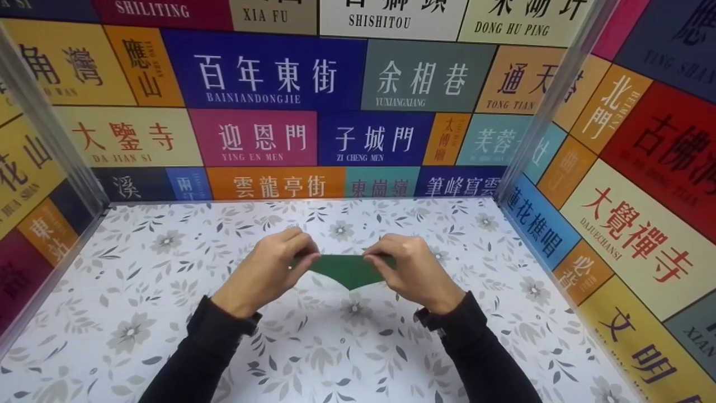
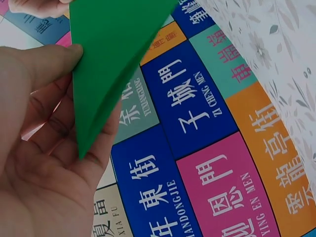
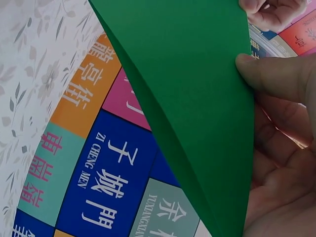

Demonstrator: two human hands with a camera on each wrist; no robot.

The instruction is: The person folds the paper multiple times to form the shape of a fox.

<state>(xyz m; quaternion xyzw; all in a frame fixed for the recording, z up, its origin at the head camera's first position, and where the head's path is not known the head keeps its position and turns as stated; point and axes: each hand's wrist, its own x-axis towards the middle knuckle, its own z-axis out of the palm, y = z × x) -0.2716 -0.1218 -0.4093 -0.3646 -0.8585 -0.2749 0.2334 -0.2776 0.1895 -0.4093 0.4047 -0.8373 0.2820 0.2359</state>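
A folded sheet of green paper (image 1: pixel 351 270) spans the space between both hands, over the white tabletop. Its top edge runs straight from hand to hand, and its lower side narrows to a point in the middle. My left hand (image 1: pixel 274 268) pinches one end between thumb and fingers; my right hand (image 1: pixel 417 268) pinches the other end the same way. Up close in the left wrist view, the paper (image 2: pixel 111 54) tapers to a sharp corner against the fingers. From the right wrist, the thumb presses on the paper's face (image 3: pixel 192 94), and the folded layers part slightly along the slanting edge.
A white tabletop (image 1: pixel 341 347) with a grey leaf and flower print lies beneath. Panels of colourful signs with Chinese lettering stand behind (image 1: pixel 268 73) and at the right side (image 1: pixel 626 224), with more at the left. Clear strips line the corners.
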